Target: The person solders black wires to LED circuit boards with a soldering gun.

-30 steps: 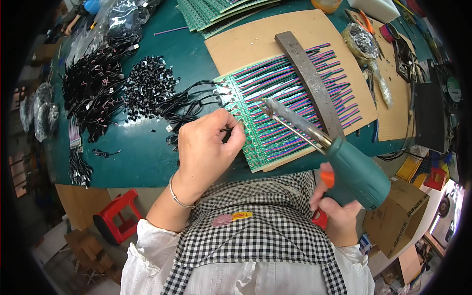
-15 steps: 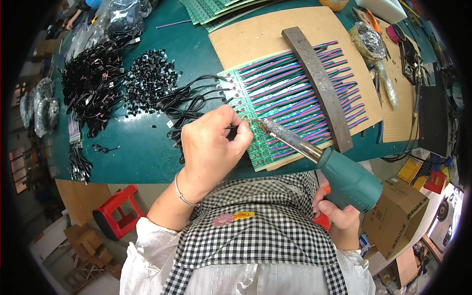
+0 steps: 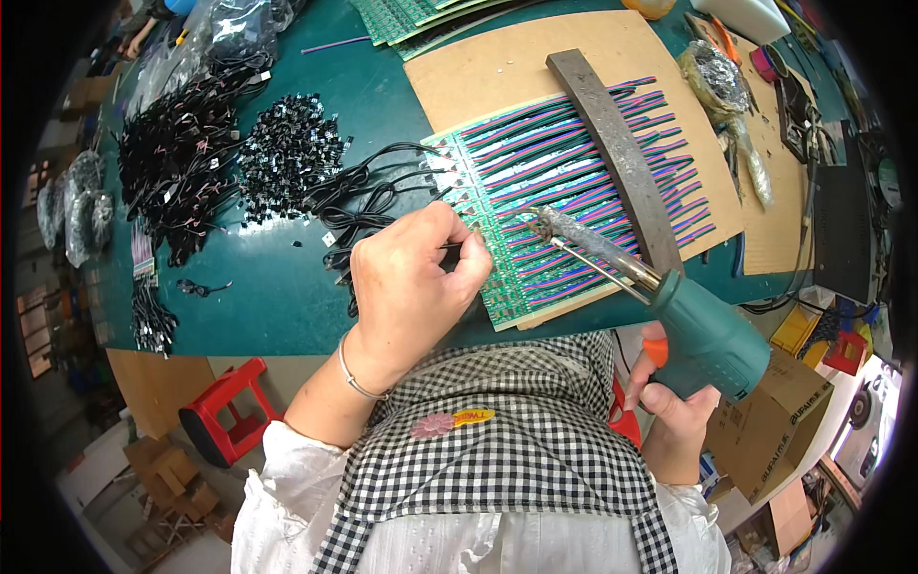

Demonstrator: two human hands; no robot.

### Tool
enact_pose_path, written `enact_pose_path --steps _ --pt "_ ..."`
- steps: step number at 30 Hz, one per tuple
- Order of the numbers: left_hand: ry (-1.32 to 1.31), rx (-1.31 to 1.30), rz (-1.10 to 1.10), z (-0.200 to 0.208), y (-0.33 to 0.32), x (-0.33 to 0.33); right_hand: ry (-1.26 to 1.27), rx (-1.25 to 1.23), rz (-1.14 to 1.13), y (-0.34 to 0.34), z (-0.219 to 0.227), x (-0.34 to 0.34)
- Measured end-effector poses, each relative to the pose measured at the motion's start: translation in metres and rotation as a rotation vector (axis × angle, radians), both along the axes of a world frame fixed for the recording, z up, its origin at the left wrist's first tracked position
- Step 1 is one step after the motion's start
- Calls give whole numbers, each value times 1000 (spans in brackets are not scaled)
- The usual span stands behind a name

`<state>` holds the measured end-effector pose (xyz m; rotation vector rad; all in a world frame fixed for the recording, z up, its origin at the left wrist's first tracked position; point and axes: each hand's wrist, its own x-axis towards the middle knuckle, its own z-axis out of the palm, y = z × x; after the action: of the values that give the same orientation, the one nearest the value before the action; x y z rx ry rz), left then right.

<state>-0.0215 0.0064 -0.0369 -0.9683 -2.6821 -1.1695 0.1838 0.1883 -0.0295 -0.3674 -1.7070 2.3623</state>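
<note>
The left grip (image 3: 411,268) is pinched together on a black cable (image 3: 452,253), just beside the left edge of the board (image 3: 505,298). The right grip (image 3: 674,407) is wrapped around the soldering gun (image 3: 712,335), bodyward of the table's (image 3: 263,301) near edge; table surface stretches left of the left grip.

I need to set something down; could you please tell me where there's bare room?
Bare: tabletop between the small cable and left hand; nearly so, the board between the stacked panels and the bar. Crowded: around the cable pile and wired panel.
</note>
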Motion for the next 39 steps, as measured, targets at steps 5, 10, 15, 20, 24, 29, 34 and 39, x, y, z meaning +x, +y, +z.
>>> enact_pose_path --steps 5,10,15,20,24,29,34,39 --pt "7 -14 -1 1 1 1 -57 -3 -202 -11 4 -4" --pt "-13 -20 -12 5 -1 1 -22 25 -38 3 -6 7" --pt "-86 -32 -87 9 -6 -3 16 62 -9 4 -9 13" --pt "-113 -46 -113 11 -6 -5 62 133 51 8 -13 14" --pt "-129 -50 -107 10 -7 -4 26 153 68 11 -17 20" --pt "-56 -119 -89 8 -8 1 79 216 188 13 -22 20" --pt "0 -63 -70 2 -6 4 99 211 197 11 -19 14" --pt "2 -54 -76 2 -6 3 66 196 196 11 -18 13"
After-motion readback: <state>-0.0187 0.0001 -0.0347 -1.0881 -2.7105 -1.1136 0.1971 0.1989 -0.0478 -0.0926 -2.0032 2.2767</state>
